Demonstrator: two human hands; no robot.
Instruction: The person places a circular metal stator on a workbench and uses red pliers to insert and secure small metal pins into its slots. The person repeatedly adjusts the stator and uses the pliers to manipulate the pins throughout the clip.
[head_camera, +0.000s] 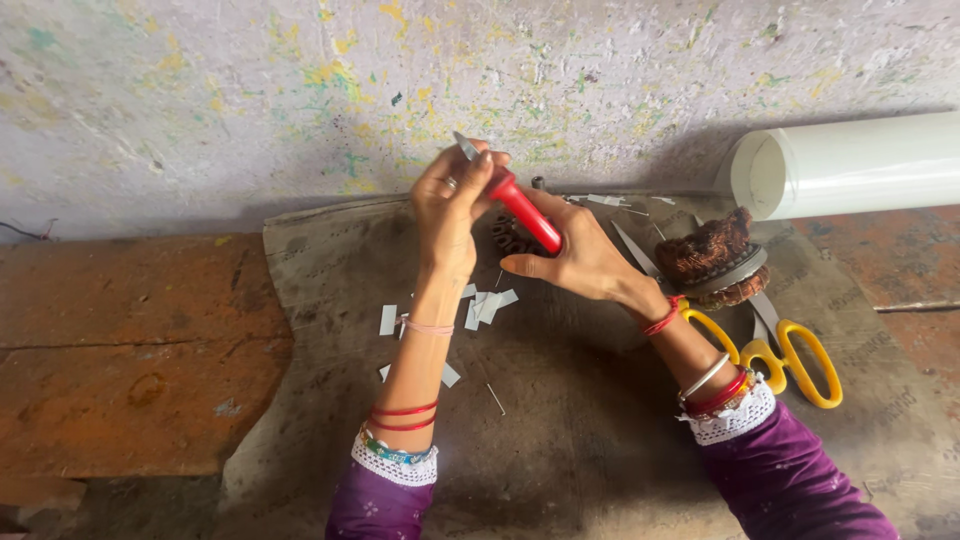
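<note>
Two hands meet over a dark woven mat (560, 440) spread on the floor, and everything else sits around them. Largest, far off to the right of the right hand (580, 258), lies a white plastic pipe (860, 165) on its side. Nearer that hand's wrist rests a copper-wound motor coil (718, 262), touching a pair of yellow-handled scissors (790, 355) whose blades run under it. Just below the left hand (450, 205), small cut slips of white paper (488, 305) are scattered on the mat, and a thin metal pin (496, 399) lies further down, near the left forearm.

A red-handled tool (525, 212) sits between the two hands, raised off the mat. The right hand is clamped around the lower end of its handle; the left hand is closed on the upper end, fingers pinched near the grey metal tip that pokes out above them. A small dark part shows behind the hands, too hidden to identify.

Risk, as I judge it: the left fingers lie very close to the metal tip, so a slip of the handle under force could drive it into a finger. Loose slips below could also scatter if a wrist brushes them.
</note>
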